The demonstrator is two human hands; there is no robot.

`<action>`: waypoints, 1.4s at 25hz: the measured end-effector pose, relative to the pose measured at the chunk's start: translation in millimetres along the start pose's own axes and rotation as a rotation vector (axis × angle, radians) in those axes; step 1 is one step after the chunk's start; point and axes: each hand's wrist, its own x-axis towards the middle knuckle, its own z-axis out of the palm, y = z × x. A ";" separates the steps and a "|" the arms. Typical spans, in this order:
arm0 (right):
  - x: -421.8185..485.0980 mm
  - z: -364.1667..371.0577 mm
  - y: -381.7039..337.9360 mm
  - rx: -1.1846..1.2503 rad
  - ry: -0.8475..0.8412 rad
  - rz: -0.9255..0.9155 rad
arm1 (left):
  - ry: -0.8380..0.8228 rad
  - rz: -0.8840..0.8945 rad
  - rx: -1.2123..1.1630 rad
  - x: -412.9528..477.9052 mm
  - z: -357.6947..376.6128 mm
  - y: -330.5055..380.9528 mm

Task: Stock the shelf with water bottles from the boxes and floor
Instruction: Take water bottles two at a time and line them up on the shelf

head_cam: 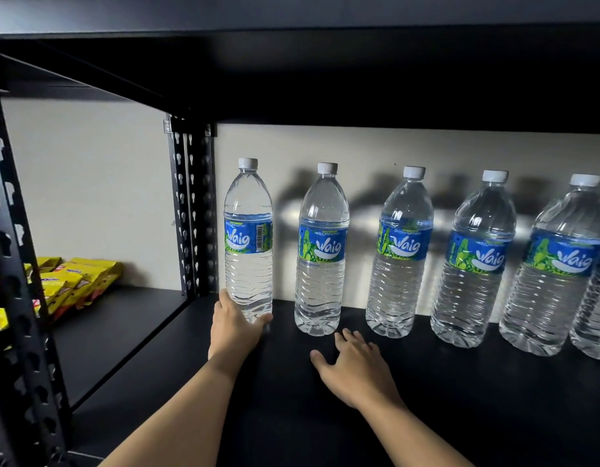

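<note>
Two bare forearms (197,416) reach up from 6 o'clock onto the black shelf board (460,416). The left hand (236,326) grips the base of the leftmost bottle (248,237), with the thumb curled round its near side and the fingers round the far side. That bottle stands upright on the board, white cap on, at the left end of the row. The right hand (355,365) lies at 4 o'clock from the left one, fingers spread and relaxed, holding nothing, low over the board; whether the palm touches it cannot be told. Its fingertips stop just short of the second bottle (322,251), at 12 o'clock from them. Toward 3 o'clock the row runs on with a third bottle (401,254), a fourth bottle (473,261) and a fifth bottle (558,267). All are upright and capped, blue-and-green labels facing out, set apart from each other against the pale wall (359,146). A sixth bottle (597,318) is cut by the frame edge. A perforated black upright (194,210) stands at 9 o'clock of the leftmost bottle. Beyond it, yellow snack packs (76,281) lie on the neighbouring shelf.
</note>
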 end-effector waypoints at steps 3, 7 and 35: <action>0.2 0.9 -0.1 0.003 -0.012 0.001 | 0.004 -0.029 0.010 -1.2 -0.3 2.6; 0.0 0.9 0.7 0.003 -0.007 0.002 | -0.003 -0.025 0.014 -1.3 -0.2 4.7; -108.4 -9.6 -46.0 0.194 -0.005 -0.056 | -0.376 0.052 -0.375 -171.5 -150.0 -12.7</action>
